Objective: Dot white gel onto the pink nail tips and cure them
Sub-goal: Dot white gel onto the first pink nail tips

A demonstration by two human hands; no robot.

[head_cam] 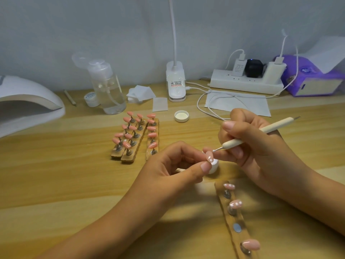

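**White gel dotting: pink tip**

Left hand [173, 165] pinches the pink nail tip [209, 156] above a small white pot [214, 166]. Right hand [252, 144] grips the dotting pen [248, 136], ball end just over the tip. Touch lightly and space the dots apart. Dotted tips [235, 204] on the wooden strip [239, 237] lie near the right wrist: avoid brushing them.

Wooden table [65, 174] bears nail-tip stands [128, 158], curing lamp [28, 101], power strip [242, 84] and seemingly wipes [141, 93]

Bare table [56, 174] left front; 3 holder strips [130, 157] block centre; cable [201, 98], cap [181, 116] behind; 4th strip [233, 238] front right.
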